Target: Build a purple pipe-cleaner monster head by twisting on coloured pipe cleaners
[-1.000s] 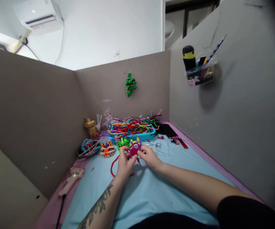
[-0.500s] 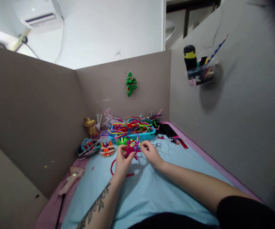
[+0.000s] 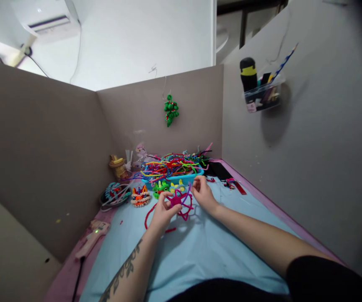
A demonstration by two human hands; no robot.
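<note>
My left hand [image 3: 164, 213] pinches a magenta pipe-cleaner piece [image 3: 176, 201] with a solid round middle and spokes joined by an outer loop. A purple pipe cleaner [image 3: 187, 193] sticks up from its right side. Close to that purple end is my right hand [image 3: 203, 195], its thumb and fingertips pressed together; what they hold, if anything, I cannot make out. Under and left of my left hand a red pipe cleaner [image 3: 147, 218] curves over the blue cloth [image 3: 200, 256]. Just behind the hands stand a green pipe-cleaner figure [image 3: 160, 191] and a yellow and light-blue one [image 3: 177, 187].
A blue tray [image 3: 187, 179] heaped with colourful pipe cleaners sits at the back. To the left are an orange and cream beaded figure [image 3: 140, 197], a dark bowl [image 3: 115, 200] and a pink glue gun [image 3: 93, 239]. Grey partitions [image 3: 42, 151] enclose the table.
The magenta piece has turned and shifted slightly right, so its outer loop shows more. My right hand has moved up and a little right.
</note>
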